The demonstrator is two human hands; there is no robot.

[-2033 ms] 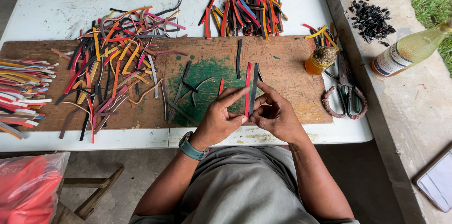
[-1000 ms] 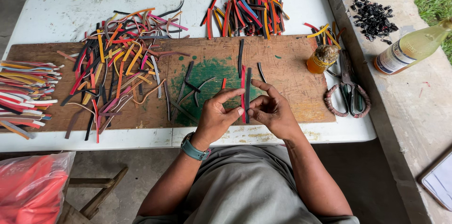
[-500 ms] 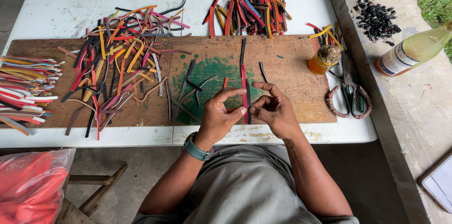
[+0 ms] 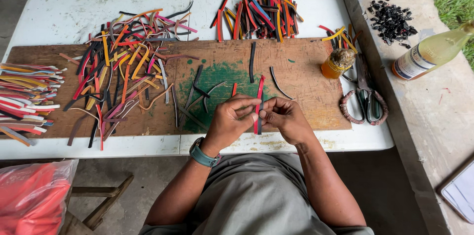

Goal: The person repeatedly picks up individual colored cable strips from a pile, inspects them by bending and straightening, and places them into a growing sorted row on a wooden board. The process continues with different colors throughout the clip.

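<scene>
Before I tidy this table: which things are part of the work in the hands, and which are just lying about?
In use:
left hand
right hand
red strip pinched between both
wooden board beneath

Lying about:
loose strip pile
scissors
small jar
bottle
black bits
red bag
</scene>
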